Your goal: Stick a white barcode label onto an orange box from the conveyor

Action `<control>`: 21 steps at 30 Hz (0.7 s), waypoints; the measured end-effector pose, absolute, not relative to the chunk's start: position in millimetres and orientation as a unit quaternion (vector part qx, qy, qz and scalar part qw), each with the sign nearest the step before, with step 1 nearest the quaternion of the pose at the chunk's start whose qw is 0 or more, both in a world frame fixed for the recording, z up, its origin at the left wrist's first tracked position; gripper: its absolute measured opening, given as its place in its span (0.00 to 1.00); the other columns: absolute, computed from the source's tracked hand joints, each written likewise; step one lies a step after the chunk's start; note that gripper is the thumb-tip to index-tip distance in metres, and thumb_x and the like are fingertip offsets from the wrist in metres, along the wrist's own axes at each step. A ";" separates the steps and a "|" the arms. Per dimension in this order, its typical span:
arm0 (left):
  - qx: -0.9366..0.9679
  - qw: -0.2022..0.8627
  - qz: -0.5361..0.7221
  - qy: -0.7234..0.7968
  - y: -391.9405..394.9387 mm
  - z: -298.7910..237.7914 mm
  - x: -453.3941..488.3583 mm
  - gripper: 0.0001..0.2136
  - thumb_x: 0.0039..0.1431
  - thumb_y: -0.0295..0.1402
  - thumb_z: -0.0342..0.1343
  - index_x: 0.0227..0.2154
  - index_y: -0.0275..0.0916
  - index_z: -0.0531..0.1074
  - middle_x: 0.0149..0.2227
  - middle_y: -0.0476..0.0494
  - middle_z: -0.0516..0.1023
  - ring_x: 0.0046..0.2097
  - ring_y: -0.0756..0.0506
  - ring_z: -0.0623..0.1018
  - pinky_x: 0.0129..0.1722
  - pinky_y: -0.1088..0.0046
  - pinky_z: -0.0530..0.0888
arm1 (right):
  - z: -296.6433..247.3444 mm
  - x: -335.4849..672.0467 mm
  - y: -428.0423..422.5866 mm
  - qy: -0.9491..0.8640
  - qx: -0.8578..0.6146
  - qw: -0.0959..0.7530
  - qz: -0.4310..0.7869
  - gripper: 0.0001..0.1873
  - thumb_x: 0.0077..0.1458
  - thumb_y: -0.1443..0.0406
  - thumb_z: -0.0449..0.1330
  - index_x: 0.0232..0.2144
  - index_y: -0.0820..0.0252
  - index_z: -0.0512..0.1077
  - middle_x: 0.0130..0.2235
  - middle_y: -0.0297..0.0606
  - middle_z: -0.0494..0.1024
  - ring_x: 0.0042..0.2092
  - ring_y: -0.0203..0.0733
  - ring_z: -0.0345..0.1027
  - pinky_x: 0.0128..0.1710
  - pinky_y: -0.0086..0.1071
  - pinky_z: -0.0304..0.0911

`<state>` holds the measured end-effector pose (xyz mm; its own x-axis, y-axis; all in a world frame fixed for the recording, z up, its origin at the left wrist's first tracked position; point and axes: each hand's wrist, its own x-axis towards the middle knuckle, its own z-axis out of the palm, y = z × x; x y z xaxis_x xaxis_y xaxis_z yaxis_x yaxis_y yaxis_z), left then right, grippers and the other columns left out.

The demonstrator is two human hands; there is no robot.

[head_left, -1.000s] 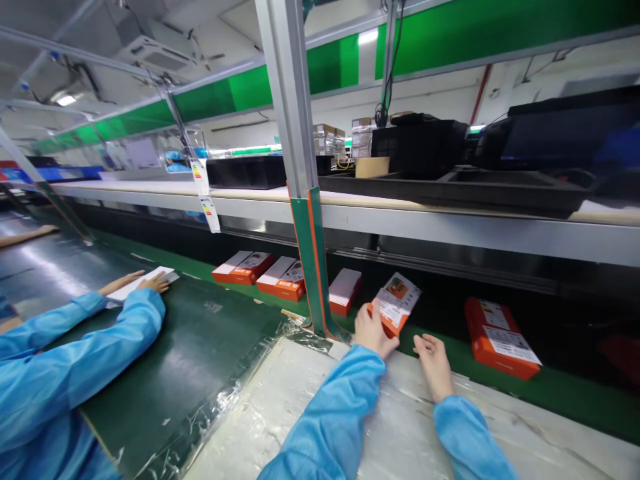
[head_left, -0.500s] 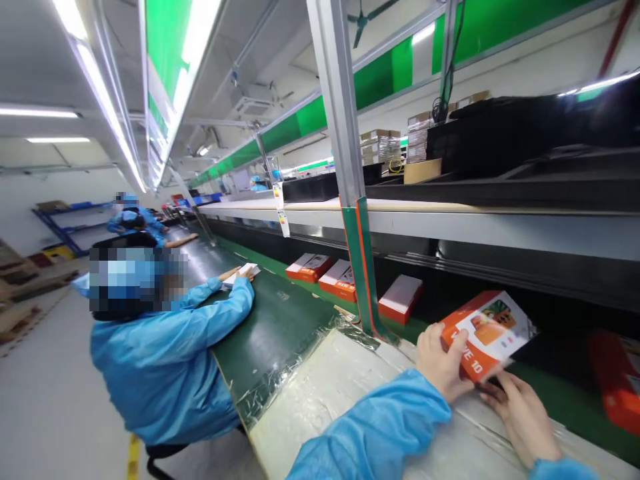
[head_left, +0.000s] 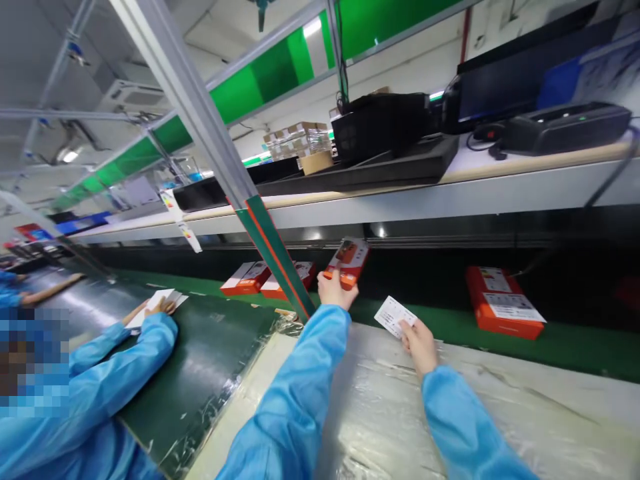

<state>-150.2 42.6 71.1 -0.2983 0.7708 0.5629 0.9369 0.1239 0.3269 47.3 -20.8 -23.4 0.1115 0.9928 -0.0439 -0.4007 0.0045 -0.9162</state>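
My left hand point(head_left: 337, 291) reaches out over the belt with its fingers closed around the near end of an orange and white printed box point(head_left: 354, 260). The box is tilted, its picture side facing up. Nearer to me, my right hand point(head_left: 419, 340) pinches a small white printed card point(head_left: 395, 316) by its lower right corner. The print on the card is too small to read. Below both hands lies the worktop covered in clear plastic film point(head_left: 380, 393).
More orange boxes lie along the green-edged belt: one box point(head_left: 505, 303) to the right, others point(head_left: 245, 277) to the left past a slanted metal post point(head_left: 200, 107). A shelf point(head_left: 450, 197) carries a monitor and black equipment. At left, a co-worker's blue sleeve point(head_left: 120, 373) rests over the green bench.
My left hand has carried the box away from me toward the belt. The right hand has come away from the box and now shows a white card. The view has swung right.
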 end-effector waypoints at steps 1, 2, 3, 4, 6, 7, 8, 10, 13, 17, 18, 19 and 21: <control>-0.557 0.103 -0.293 -0.770 53.1 78.4 -156.5 0.39 0.45 0.49 0.63 0.61 0.44 0.61 0.50 0.33 0.60 0.48 0.36 0.71 0.49 0.60 0.70 | -22.2 46.2 -20.6 -0.360 -0.426 0.609 0.564 0.35 0.40 0.46 0.67 0.43 0.68 0.69 0.26 0.37 0.69 0.19 0.30 0.49 0.15 0.21 0.41; -0.542 0.073 -0.262 -0.796 61.7 83.7 -162.1 0.39 0.45 0.51 0.62 0.61 0.45 0.61 0.49 0.34 0.60 0.47 0.35 0.72 0.48 0.60 0.70 | -21.3 45.2 -20.3 -0.368 -0.431 0.605 0.560 0.34 0.41 0.46 0.66 0.42 0.68 0.69 0.25 0.38 0.69 0.19 0.31 0.51 0.15 0.22 0.41; -0.531 0.045 -0.235 -0.813 68.3 86.9 -166.9 0.40 0.45 0.53 0.62 0.61 0.46 0.61 0.49 0.34 0.60 0.46 0.35 0.72 0.47 0.60 0.70 | -20.7 44.5 -20.0 -0.373 -0.434 0.602 0.556 0.33 0.41 0.47 0.66 0.41 0.67 0.70 0.25 0.38 0.69 0.19 0.32 0.52 0.15 0.22 0.42; -0.525 0.021 -0.214 -0.823 72.8 88.3 -170.7 0.39 0.45 0.54 0.61 0.61 0.46 0.61 0.50 0.34 0.60 0.46 0.35 0.72 0.47 0.61 0.70 | -20.4 43.9 -19.6 -0.375 -0.437 0.603 0.552 0.32 0.41 0.47 0.65 0.40 0.67 0.70 0.25 0.38 0.69 0.19 0.34 0.54 0.15 0.22 0.44; -0.521 -0.011 -0.195 -0.831 76.3 86.6 -175.7 0.38 0.47 0.54 0.59 0.60 0.45 0.62 0.50 0.34 0.61 0.45 0.36 0.73 0.46 0.62 0.70 | -20.7 43.5 -18.8 -0.375 -0.441 0.606 0.545 0.30 0.42 0.47 0.65 0.39 0.66 0.71 0.24 0.37 0.69 0.21 0.37 0.58 0.16 0.23 0.47; -0.521 -0.019 -0.192 -0.831 76.0 84.3 -177.1 0.37 0.48 0.55 0.59 0.60 0.44 0.63 0.51 0.34 0.61 0.44 0.37 0.74 0.46 0.63 0.70 | -21.1 43.5 -18.4 -0.375 -0.443 0.608 0.541 0.29 0.43 0.48 0.65 0.38 0.66 0.71 0.24 0.37 0.69 0.22 0.38 0.59 0.16 0.23 0.49; -0.522 -0.026 -0.191 -0.831 74.9 81.5 -177.9 0.36 0.48 0.55 0.58 0.59 0.44 0.64 0.50 0.34 0.61 0.43 0.38 0.74 0.46 0.64 0.70 | -21.6 43.5 -18.0 -0.376 -0.446 0.608 0.538 0.28 0.44 0.48 0.65 0.38 0.65 0.71 0.23 0.37 0.69 0.22 0.39 0.61 0.17 0.24 0.51; -0.529 -0.035 -0.186 -0.827 71.9 75.8 -177.9 0.37 0.47 0.56 0.59 0.59 0.45 0.64 0.50 0.36 0.60 0.43 0.40 0.74 0.46 0.66 0.70 | -22.8 43.5 -17.1 -0.379 -0.450 0.608 0.533 0.27 0.44 0.48 0.64 0.38 0.65 0.71 0.23 0.37 0.68 0.23 0.41 0.62 0.17 0.25 0.53; -0.547 -0.027 -0.179 -0.817 68.7 69.7 -173.7 0.38 0.45 0.58 0.59 0.58 0.47 0.64 0.50 0.39 0.59 0.43 0.41 0.74 0.48 0.68 0.70 | -24.4 43.3 -15.9 -0.384 -0.455 0.607 0.526 0.26 0.45 0.48 0.64 0.38 0.64 0.71 0.22 0.36 0.68 0.24 0.43 0.63 0.18 0.26 0.56; -0.563 -0.007 -0.155 -0.812 65.5 66.5 -162.2 0.38 0.46 0.59 0.58 0.59 0.48 0.62 0.50 0.38 0.58 0.43 0.39 0.73 0.47 0.64 0.71 | -25.8 43.1 -15.7 -0.392 -0.458 0.606 0.518 0.25 0.46 0.48 0.63 0.38 0.63 0.71 0.23 0.36 0.68 0.27 0.45 0.65 0.20 0.28 0.58; -0.562 -0.008 -0.145 -0.814 64.4 65.4 -159.3 0.38 0.46 0.59 0.58 0.59 0.49 0.62 0.50 0.38 0.58 0.43 0.39 0.73 0.47 0.63 0.71 | -26.3 43.0 -15.9 -0.395 -0.457 0.607 0.516 0.25 0.46 0.48 0.63 0.38 0.63 0.71 0.23 0.37 0.68 0.27 0.45 0.65 0.21 0.28 0.58; -0.561 -0.013 -0.136 -0.817 63.3 63.7 -156.6 0.39 0.46 0.59 0.58 0.60 0.49 0.61 0.49 0.38 0.58 0.44 0.39 0.73 0.47 0.63 0.70 | -27.0 42.9 -16.0 -0.396 -0.457 0.609 0.514 0.25 0.46 0.48 0.62 0.37 0.63 0.71 0.24 0.37 0.69 0.27 0.46 0.65 0.21 0.28 0.58; -0.556 -0.028 -0.120 -0.822 61.1 57.8 -152.3 0.39 0.46 0.59 0.58 0.60 0.49 0.60 0.49 0.38 0.57 0.43 0.39 0.73 0.47 0.63 0.70 | -29.5 42.3 -15.9 -0.397 -0.457 0.611 0.510 0.24 0.47 0.49 0.62 0.37 0.62 0.71 0.24 0.37 0.69 0.28 0.46 0.65 0.22 0.28 0.59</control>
